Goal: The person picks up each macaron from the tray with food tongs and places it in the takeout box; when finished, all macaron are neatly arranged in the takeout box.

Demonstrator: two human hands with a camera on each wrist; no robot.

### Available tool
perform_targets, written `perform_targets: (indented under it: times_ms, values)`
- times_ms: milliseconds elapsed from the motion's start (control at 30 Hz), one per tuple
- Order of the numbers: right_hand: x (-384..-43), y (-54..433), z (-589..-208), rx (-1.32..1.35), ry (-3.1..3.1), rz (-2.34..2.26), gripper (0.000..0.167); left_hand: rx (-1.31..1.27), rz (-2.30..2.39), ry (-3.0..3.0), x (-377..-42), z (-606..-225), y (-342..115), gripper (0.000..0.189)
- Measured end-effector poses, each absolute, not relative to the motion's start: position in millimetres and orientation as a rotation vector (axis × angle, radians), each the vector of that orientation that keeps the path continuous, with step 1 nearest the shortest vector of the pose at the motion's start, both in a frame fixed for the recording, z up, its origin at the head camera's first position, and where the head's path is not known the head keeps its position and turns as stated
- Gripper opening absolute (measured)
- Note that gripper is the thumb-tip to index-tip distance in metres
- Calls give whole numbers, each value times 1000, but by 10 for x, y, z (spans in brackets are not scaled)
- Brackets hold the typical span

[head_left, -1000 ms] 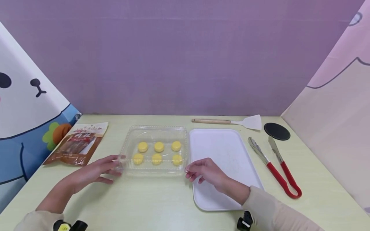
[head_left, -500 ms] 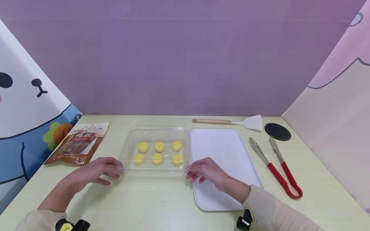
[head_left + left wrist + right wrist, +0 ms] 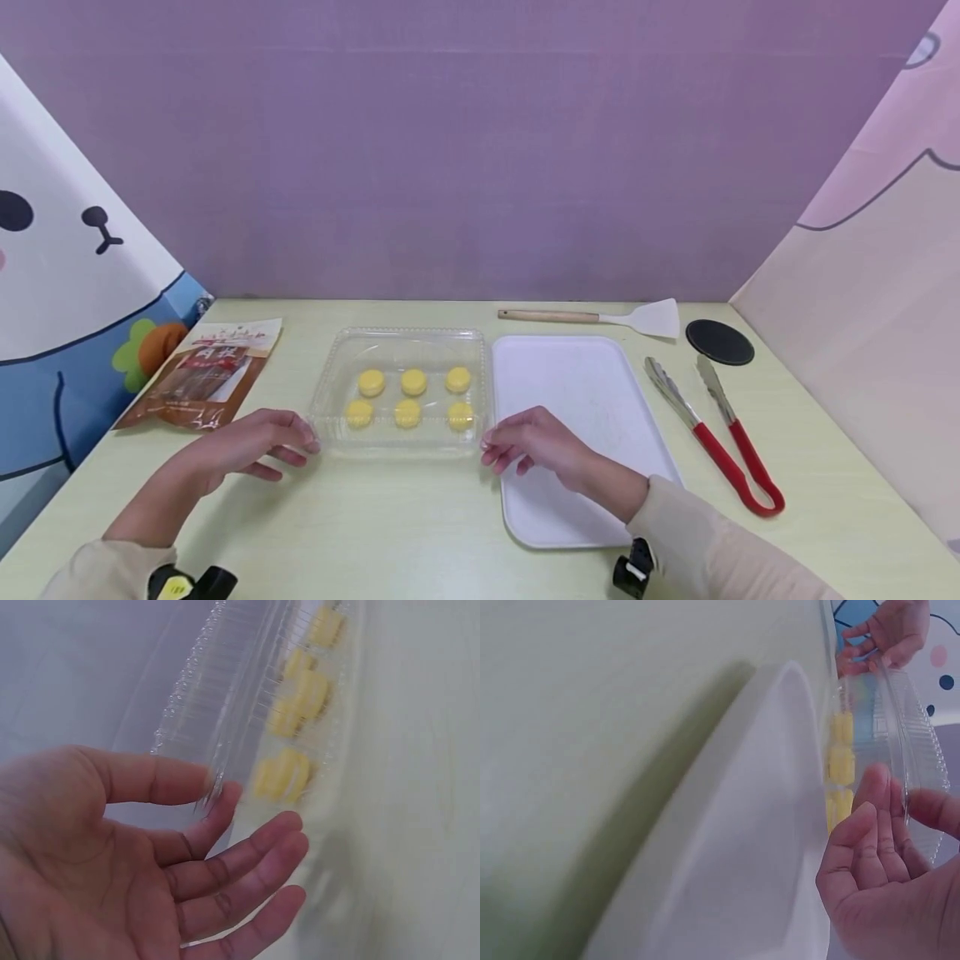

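A clear plastic clamshell container lies on the table with several yellow macarons inside. At its front left corner, my left hand pinches the rim edge between thumb and index finger. The other fingers of that hand are spread and slightly bent in the left wrist view. My right hand pinches the front right corner of the same container, its wrist reaching over the white tray. In the right wrist view, the thumb of the right hand meets the plastic edge.
To the left lies a brown and white food packet. Behind the tray is a white spatula with a wooden handle. Red-handled tongs and a black round disc lie at the right. A purple backdrop closes off the back.
My left hand has shifted slightly back and its fingers have drawn in at the container's corner. The right hand and the container have hardly moved.
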State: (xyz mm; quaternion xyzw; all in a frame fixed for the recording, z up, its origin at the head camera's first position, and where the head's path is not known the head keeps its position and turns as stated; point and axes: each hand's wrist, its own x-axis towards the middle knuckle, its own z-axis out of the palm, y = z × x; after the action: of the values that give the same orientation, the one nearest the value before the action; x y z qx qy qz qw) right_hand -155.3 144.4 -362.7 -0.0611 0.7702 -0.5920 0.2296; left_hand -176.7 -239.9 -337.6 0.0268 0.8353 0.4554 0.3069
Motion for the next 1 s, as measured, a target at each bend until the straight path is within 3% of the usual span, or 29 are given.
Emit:
perform_targets:
  times_ms: [600, 1000]
  values:
    - [-1511, 1537, -3595, -362, 2119, -1523, 33, 165, 1124, 2172, -1741, -3341, -2525, 34]
    - [-1585, 2001, -3471, -439, 2363, -1369, 29, 239, 989, 2352, -1812, -3255, -2599, 53]
